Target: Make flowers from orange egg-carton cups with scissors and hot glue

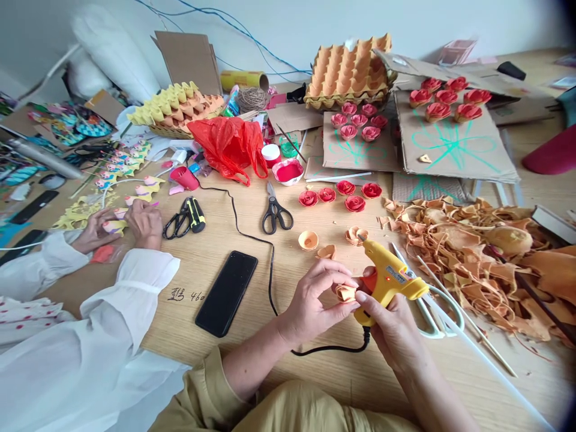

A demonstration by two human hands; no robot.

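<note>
Between the fingertips of my left hand [317, 300] is a small orange rolled flower [345, 293]. My right hand [390, 321] is wrapped round a yellow glue gun [389, 273], whose nozzle points up and to the left; its thumb touches the flower's right side. A red light shows on the gun's body, and a black cord hangs from its handle. Just beyond my hands lie an orange cup shape [308, 240], an orange petal piece [326, 251] and an open orange flower [356, 235]. Several red flowers [355, 203] sit farther back.
A black phone [226, 294] and black scissors [276, 216] lie left of my hands. White-handled scissors [438, 324] and orange scraps [450, 264] are at right. A person in white sleeves [135, 294] works at left. Cardboard sheets [454, 144] and egg trays [348, 72] stand behind.
</note>
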